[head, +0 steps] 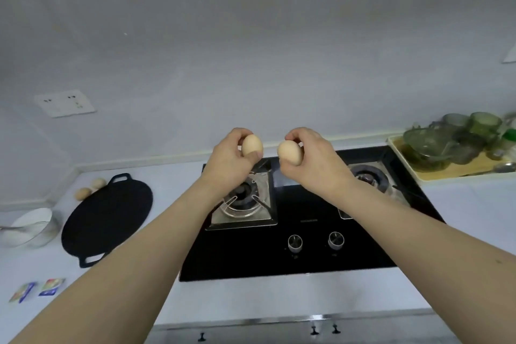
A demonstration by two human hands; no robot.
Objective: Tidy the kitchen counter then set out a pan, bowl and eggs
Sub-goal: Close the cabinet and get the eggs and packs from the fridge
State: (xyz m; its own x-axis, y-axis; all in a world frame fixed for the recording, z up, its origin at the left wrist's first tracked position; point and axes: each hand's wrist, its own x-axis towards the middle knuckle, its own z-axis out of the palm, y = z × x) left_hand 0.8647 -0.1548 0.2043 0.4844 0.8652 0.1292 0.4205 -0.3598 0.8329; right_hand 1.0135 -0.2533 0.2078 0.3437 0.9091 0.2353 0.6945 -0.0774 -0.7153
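Observation:
My left hand [229, 162] grips a beige egg [251, 144] between fingers and thumb, raised above the hob. My right hand [315, 165] grips a second beige egg [289, 151] the same way, and the two eggs hang close together without touching. A flat black pan with two loop handles [107, 218] lies on the white counter at the left. Two more eggs [90, 188] rest on the counter just behind the pan. A glass bowl [30, 227] with something white inside stands at the far left.
A black two-burner gas hob [304, 248] with two knobs fills the counter's middle, under my arms. At the right, a tray [446, 174] holds green glassware and a spoon. Two small packets [37, 289] lie near the front left edge. A wall socket [65, 102] sits upper left.

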